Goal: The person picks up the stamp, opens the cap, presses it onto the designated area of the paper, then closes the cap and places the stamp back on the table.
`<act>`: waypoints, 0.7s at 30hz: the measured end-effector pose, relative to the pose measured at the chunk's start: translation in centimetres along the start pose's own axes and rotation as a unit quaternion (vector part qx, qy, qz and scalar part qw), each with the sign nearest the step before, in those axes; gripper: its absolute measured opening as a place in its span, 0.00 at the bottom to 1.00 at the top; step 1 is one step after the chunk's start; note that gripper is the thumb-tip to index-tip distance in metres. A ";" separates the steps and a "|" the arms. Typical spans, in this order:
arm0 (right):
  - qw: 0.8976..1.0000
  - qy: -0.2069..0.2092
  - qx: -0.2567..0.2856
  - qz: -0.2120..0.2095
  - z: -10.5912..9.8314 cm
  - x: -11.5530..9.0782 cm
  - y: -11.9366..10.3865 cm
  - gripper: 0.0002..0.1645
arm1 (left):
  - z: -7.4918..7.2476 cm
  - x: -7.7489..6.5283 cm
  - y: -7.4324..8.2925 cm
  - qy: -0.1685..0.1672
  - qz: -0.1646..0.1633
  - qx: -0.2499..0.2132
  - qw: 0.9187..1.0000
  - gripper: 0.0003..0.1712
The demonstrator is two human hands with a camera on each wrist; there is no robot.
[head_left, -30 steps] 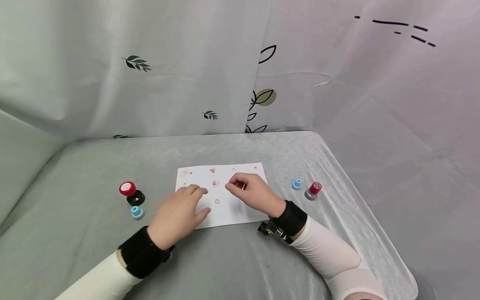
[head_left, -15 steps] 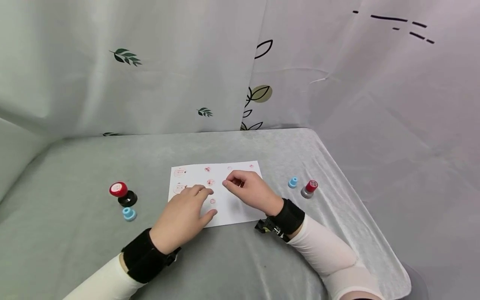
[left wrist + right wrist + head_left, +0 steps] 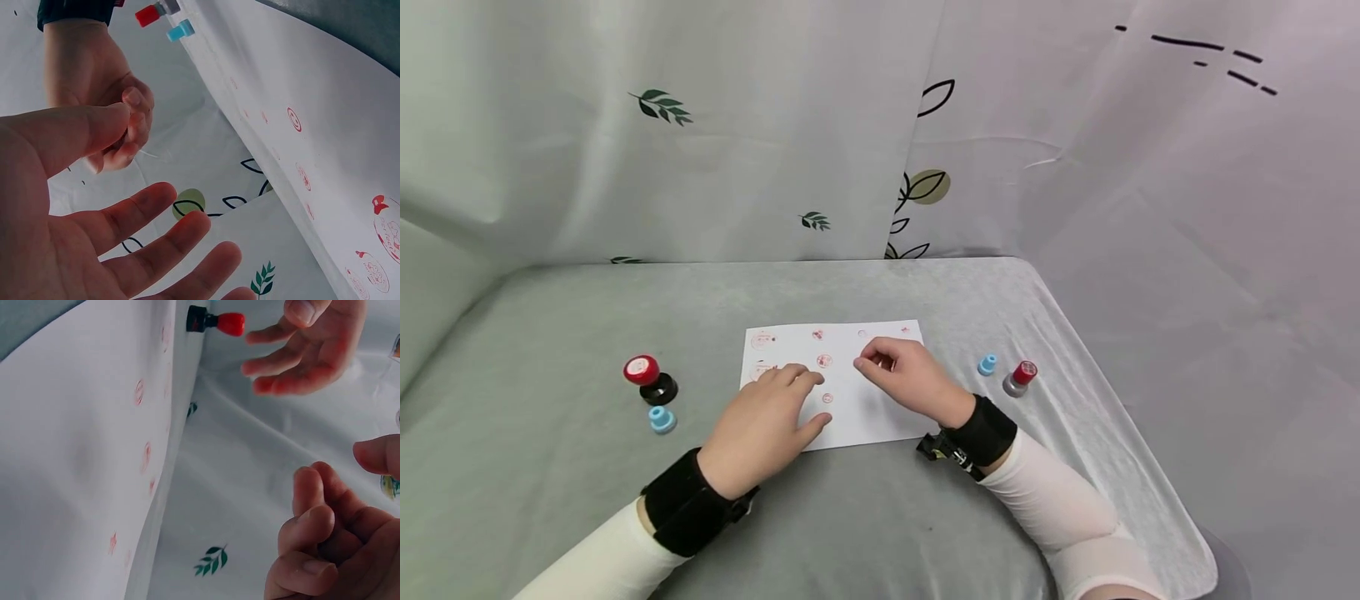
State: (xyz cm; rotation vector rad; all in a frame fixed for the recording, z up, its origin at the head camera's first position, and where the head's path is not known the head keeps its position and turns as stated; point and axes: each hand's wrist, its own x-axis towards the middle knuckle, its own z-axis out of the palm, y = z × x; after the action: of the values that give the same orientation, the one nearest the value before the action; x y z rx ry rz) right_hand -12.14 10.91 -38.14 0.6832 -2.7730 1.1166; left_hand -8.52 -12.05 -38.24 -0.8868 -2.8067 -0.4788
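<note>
A white sheet of paper (image 3: 865, 421) with several red stamped prints lies mid-table. Over its left part hovers my left hand (image 3: 763, 433), fingers spread and relaxed, holding nothing. My right hand (image 3: 917, 379) is above the sheet's right part; its fingers (image 3: 306, 531) curl loosely with the thumb apart, and nothing shows in it. Left of the paper stands a red-handled stamp with a black base (image 3: 658, 389), beside a small light-blue piece (image 3: 662, 419). To the right are another light-blue piece (image 3: 987, 364) and a smaller red-and-silver stamp (image 3: 1019, 378).
A grey cloth covers the table (image 3: 865, 517), whose right edge slopes down toward the front. Behind it hangs a pale curtain (image 3: 737, 167) with leaf prints. Black bands (image 3: 688, 504) with cameras are on both wrists.
The head view shifts slightly. My left hand has moved a little to the right relative to the paper, and my right hand stays nearly still. The stamps and blue pieces stay put.
</note>
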 end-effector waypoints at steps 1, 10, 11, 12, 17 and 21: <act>1.000 -0.004 -0.013 0.005 -0.2 -0.2 0.3 0.08 | 0.0 0.0 0.0 -0.001 0.000 -0.001 1.000 0.26; 0.986 -0.014 -0.152 0.059 -3.8 -1.9 4.3 0.10 | -0.2 0.1 -0.3 0.002 -0.004 -0.009 1.000 0.27; 0.984 -0.007 -0.164 0.064 -4.3 -2.2 4.8 0.10 | -0.3 0.1 -0.4 0.002 -0.004 -0.010 1.000 0.26; 0.982 0.001 -0.174 0.070 -4.9 -2.5 5.3 0.10 | -0.3 0.1 -0.4 0.000 -0.005 -0.010 1.000 0.27; 0.967 0.018 -0.230 0.105 -7.3 -3.7 7.7 0.16 | -0.3 0.3 -0.4 -0.015 -0.014 -0.011 1.000 0.27; 0.954 -0.031 -0.261 0.145 -8.7 -4.5 8.9 0.20 | -0.1 0.3 -0.5 -0.024 -0.018 -0.012 0.999 0.27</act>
State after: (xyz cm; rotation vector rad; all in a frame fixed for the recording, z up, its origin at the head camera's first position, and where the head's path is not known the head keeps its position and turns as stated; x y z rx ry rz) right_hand -12.72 24.10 -38.55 0.2567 -3.0856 0.3434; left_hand -9.08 -12.33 -38.17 -0.8638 -2.8704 -0.5055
